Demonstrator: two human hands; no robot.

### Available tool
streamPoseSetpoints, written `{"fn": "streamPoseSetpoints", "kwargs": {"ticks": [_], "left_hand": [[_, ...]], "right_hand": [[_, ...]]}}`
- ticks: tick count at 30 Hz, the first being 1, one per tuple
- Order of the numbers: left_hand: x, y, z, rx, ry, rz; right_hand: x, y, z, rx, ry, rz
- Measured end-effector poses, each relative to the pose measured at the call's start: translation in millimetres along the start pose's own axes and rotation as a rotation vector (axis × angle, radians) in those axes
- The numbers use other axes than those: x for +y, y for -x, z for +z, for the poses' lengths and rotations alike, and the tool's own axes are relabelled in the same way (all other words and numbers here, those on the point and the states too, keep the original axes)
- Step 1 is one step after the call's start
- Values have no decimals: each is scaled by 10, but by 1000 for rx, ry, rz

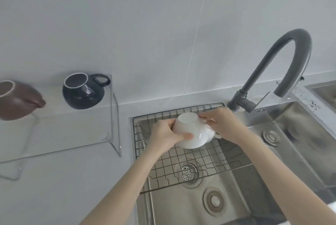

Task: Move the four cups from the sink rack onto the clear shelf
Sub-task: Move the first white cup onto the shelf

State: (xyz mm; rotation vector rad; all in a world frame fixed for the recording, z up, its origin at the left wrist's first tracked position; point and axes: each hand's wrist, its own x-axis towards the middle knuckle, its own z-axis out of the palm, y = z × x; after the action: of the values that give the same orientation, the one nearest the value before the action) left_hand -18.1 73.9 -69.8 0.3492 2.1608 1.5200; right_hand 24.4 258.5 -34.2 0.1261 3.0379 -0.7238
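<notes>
Both hands grip an upturned white cup [189, 132] over the sink rack [183, 163]: left hand [165, 133] clamped on its body, right hand [221, 124] closed at its handle side. A dark cup [83, 92] and a brown cup [16, 100] sit on the clear shelf [112, 115].

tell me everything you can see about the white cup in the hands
The white cup looks like glossy ceramic, round-bellied, held upside down and tilted, its flat base facing up toward the camera. A handle shows on its right side. The left hand grips its left side, thumb across the belly; the right hand holds the handle side. It is over the wire sink rack.
</notes>
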Motion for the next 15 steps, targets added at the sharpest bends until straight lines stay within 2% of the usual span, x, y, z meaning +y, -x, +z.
{"fn": "streamPoseSetpoints", "kwargs": {"ticks": [4,8,15], "left_hand": [[153,303,-748,129,-27,73],[175,630,-1521,195,-10,119],[-90,1127,-2700,247,20,151]], "right_hand": [[-763,-167,-117,49,-16,-139],[-1547,-297,-60,65,-66,-300],[-2711,-476,461,92,-86,-386]]}}
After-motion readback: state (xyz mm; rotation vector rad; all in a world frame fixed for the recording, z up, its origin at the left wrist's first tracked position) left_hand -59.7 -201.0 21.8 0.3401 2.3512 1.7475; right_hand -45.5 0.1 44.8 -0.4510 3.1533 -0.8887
